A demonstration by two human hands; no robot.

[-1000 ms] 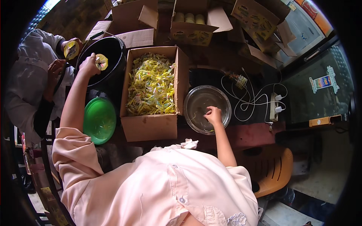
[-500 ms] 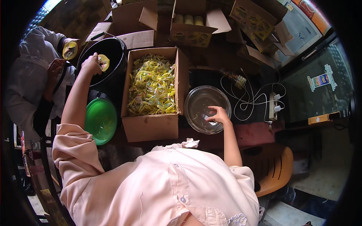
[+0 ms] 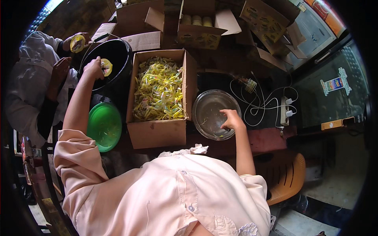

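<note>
Over the mouth of a black bucket (image 3: 125,49), my left hand (image 3: 93,69) grips a round yellow packet (image 3: 106,67) by its left side. The packet's far face is hidden, and I cannot make out its exact kind. My right hand (image 3: 234,119) is above the right rim of a clear round bowl (image 3: 208,114), thumb and fingers apart and nothing seen between them. Small yellowish scraps lie in the bowl. Between my arms stands an open cardboard box (image 3: 157,133) heaped with yellow plastic strips (image 3: 159,88).
A green basin (image 3: 104,128) sits beside my left forearm. At the left another person's hand (image 3: 75,39) holds a similar yellow packet. An open carton with cans (image 3: 197,20) stands at the back. White cables (image 3: 262,104) and a power strip (image 3: 284,110) lie at right.
My left hand has shifted slightly left with the packet. My right hand has moved a little right, toward the bowl's rim. The other person's packet has risen slightly.
</note>
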